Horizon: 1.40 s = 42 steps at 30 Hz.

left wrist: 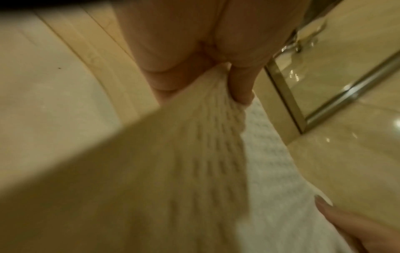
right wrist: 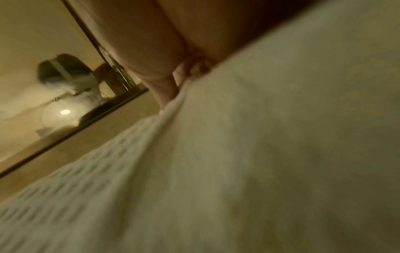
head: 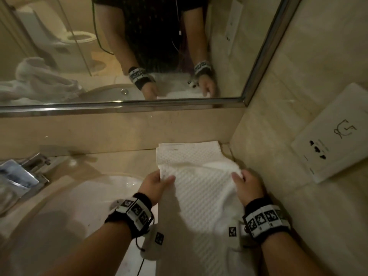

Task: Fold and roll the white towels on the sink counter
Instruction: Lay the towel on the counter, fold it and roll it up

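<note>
A white waffle-weave towel (head: 201, 186) lies lengthwise on the beige counter (head: 127, 164), its far end against the back wall in the right corner. My left hand (head: 159, 181) pinches the towel's left edge between thumb and fingers. My right hand (head: 244, 181) pinches its right edge at the same height, close to the side wall. The stretch of towel between my hands is lifted and pulled into a fold. In the left wrist view my left hand (left wrist: 216, 82) grips bunched towel (left wrist: 194, 162). In the right wrist view my right hand (right wrist: 173, 89) grips towel (right wrist: 238, 162).
A white sink basin (head: 79, 206) lies left of the towel, with a chrome faucet (head: 36, 162) behind it. A mirror (head: 119, 52) runs along the back wall. A white wall socket (head: 334, 134) sits on the right wall. Crumpled white towels (head: 39, 82) show in the mirror at left.
</note>
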Each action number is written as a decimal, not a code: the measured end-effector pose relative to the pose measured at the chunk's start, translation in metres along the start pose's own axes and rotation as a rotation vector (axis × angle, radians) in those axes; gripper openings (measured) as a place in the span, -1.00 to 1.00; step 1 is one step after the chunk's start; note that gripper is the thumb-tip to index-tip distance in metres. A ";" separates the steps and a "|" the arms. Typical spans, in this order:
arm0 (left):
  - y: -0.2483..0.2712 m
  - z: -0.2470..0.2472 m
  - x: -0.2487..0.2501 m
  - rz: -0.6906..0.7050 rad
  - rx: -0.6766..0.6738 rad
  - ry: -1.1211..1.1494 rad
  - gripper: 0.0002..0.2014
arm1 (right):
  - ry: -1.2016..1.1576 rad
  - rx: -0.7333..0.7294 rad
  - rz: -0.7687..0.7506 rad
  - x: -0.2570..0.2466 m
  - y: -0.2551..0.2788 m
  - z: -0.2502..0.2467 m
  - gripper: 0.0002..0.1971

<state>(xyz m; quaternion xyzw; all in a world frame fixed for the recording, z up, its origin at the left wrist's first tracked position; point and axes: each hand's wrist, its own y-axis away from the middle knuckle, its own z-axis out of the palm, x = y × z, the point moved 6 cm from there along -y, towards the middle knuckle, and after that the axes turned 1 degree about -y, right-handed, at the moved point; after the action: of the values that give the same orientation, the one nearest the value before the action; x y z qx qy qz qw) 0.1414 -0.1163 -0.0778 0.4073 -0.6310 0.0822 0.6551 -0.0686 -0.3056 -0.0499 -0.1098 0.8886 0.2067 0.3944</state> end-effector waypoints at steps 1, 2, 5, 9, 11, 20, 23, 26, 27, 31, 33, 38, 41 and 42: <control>-0.005 0.000 0.007 0.023 0.038 0.041 -0.92 | -0.014 0.057 -0.060 -0.011 -0.003 -0.006 -0.83; -0.011 -0.001 0.009 0.017 0.080 0.076 -0.93 | -0.042 0.074 -0.083 -0.018 -0.007 -0.007 -0.83; -0.027 -0.004 -0.009 -0.077 0.169 0.015 -0.79 | -0.031 -0.002 -0.009 -0.008 -0.025 0.010 -0.75; -0.022 0.001 -0.044 -0.208 0.090 -0.238 -0.63 | 0.076 -0.212 0.210 0.036 -0.022 0.033 -0.60; -0.012 0.001 -0.057 -0.230 0.054 -0.268 -0.67 | 0.140 -0.221 0.197 0.047 -0.011 0.034 -0.61; 0.021 -0.001 -0.076 -0.240 0.034 -0.355 -0.65 | 0.138 -0.092 0.195 0.071 0.029 0.021 -0.57; 0.047 0.000 -0.080 -0.256 0.006 -0.409 -0.65 | 0.130 -0.119 0.244 0.087 0.061 0.016 -0.41; 0.076 0.001 -0.089 -0.282 -0.013 -0.500 -0.65 | 0.103 -0.129 0.301 0.105 0.097 0.007 -0.36; 0.086 0.002 -0.093 -0.288 -0.024 -0.538 -0.63 | 0.092 -0.129 0.319 0.110 0.111 0.005 -0.36; 0.118 0.004 -0.110 -0.257 -0.044 -0.663 -0.60 | 0.076 -0.100 0.362 0.138 0.156 0.002 -0.45; 0.138 0.005 -0.119 -0.213 -0.045 -0.751 -0.62 | 0.081 -0.072 0.357 0.150 0.182 0.003 -0.55; 0.200 0.011 -0.143 -0.083 -0.024 -0.824 -0.86 | 0.133 0.060 0.324 0.178 0.243 0.003 -0.61; 0.243 0.018 -0.162 -0.063 -0.043 -0.800 -0.84 | 0.034 0.125 0.344 0.197 0.271 0.005 -0.65; 0.257 0.019 -0.166 -0.063 -0.029 -0.771 -0.84 | -0.030 0.137 0.370 0.201 0.282 0.006 -0.64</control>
<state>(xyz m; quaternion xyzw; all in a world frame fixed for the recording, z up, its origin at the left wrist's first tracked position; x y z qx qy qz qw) -0.0642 0.1075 -0.1181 0.4183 -0.8192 -0.1062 0.3776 -0.2993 -0.0586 -0.1250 0.0857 0.8996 0.2163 0.3696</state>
